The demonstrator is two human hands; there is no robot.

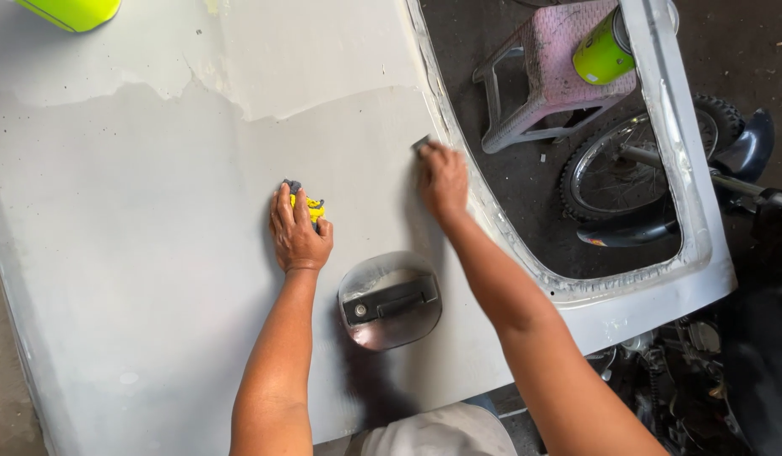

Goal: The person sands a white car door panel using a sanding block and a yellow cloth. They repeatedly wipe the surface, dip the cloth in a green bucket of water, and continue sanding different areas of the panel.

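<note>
Vehicle body repair workshop, informal garage type. Evidence: big grey primed car door panel [154, 253] laid flat, patchy filler and flaking paint at far edge, bare metal handle recess [389, 300] sanded shiny, window opening w/ rough stripped rim. Through the opening: dark dusty concrete floor [526, 186], a worn pink plastic stool [551, 67] carrying a lime-green can [602, 55], and a motorcycle wheel [627, 165] w/ mudguard at right. Engine parts and cables sit near right corner.
</note>
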